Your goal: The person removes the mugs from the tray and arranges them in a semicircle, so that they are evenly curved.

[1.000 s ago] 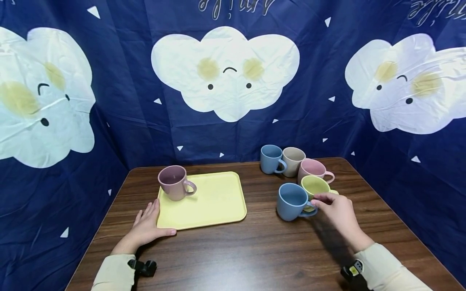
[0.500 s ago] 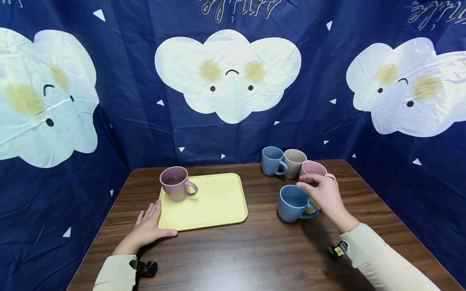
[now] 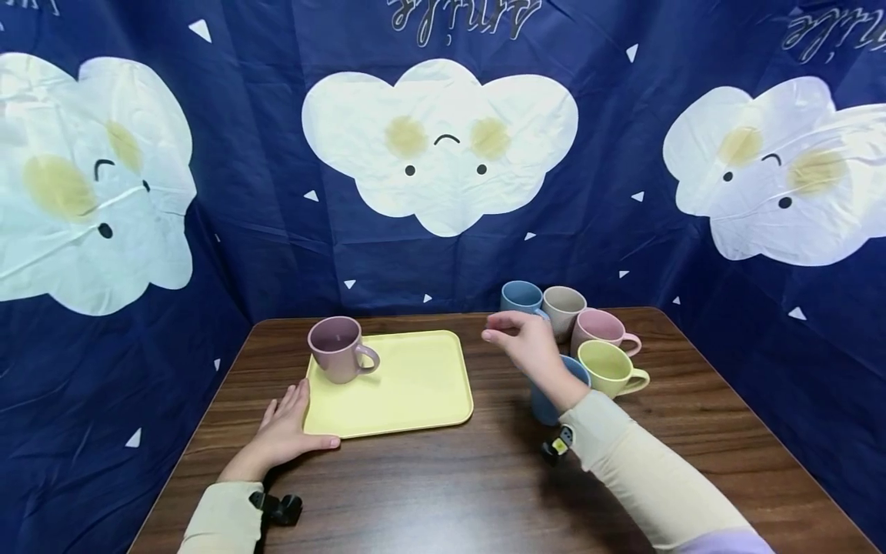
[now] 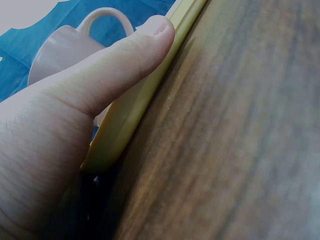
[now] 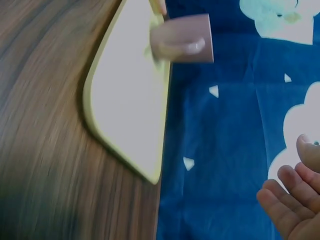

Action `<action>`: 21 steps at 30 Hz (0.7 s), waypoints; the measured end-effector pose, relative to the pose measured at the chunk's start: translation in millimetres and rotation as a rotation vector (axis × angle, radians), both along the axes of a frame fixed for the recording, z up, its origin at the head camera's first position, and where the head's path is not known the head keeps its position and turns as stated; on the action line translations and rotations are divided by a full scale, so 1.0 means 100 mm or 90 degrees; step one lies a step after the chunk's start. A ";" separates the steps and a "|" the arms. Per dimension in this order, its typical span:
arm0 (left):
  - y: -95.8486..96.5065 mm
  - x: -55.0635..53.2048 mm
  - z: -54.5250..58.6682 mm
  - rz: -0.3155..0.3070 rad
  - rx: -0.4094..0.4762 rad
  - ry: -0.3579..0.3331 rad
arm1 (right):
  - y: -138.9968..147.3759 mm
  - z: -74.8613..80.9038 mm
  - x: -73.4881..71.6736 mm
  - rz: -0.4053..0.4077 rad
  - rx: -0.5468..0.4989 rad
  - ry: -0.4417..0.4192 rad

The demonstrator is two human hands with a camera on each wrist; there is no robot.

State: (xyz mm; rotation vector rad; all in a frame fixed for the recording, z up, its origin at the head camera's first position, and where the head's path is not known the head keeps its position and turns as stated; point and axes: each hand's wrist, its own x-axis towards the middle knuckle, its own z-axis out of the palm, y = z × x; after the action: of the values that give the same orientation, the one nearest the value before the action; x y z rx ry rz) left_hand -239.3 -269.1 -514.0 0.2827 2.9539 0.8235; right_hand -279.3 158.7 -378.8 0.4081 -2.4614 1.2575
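My left hand rests at the near-left corner of a pale yellow tray, fingers along its left side and thumb along the front edge. In the left wrist view, the thumb lies against the tray's rim. A mauve mug stands upright at the tray's back left. My right hand is in the air right of the tray, fingers loosely bent and holding nothing. Below its wrist, a blue mug is partly hidden. The right wrist view shows the same hand with nothing in it.
Beside the right arm stand a yellow-green mug, a pink mug, a beige mug and another blue mug at the back. A dark blue cloud-print cloth hangs behind the wooden table.
My right hand has left the front blue mug's handle and moved left over the mugs towards the tray. The left hand, the tray and all the mugs stay where they were.
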 end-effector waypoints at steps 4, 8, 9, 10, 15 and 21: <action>0.00 0.01 -0.01 0.000 0.000 0.004 | -0.30 -0.02 -0.07 0.022 -0.019 -0.022; 0.02 0.02 -0.01 -0.001 -0.004 0.005 | -0.55 -0.11 -0.16 0.044 -0.033 -0.046; 0.02 0.02 -0.02 -0.002 -0.005 0.005 | -0.61 -0.14 -0.19 0.048 -0.037 -0.052; 0.03 0.02 -0.02 -0.003 -0.003 0.006 | -0.67 -0.17 -0.22 0.054 -0.042 -0.057; 0.04 0.01 0.00 -0.005 0.003 0.007 | -0.95 -0.33 -0.36 0.087 -0.080 -0.078; 0.02 0.02 0.02 0.000 -0.005 0.003 | -1.27 -0.55 -0.46 0.134 -0.127 -0.106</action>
State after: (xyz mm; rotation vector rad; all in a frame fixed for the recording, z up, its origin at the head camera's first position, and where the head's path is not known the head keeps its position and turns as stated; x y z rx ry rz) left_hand -237.2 -267.1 -512.3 0.2854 2.9600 0.8132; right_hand -325.1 31.6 -433.4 0.5387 -2.4450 1.6689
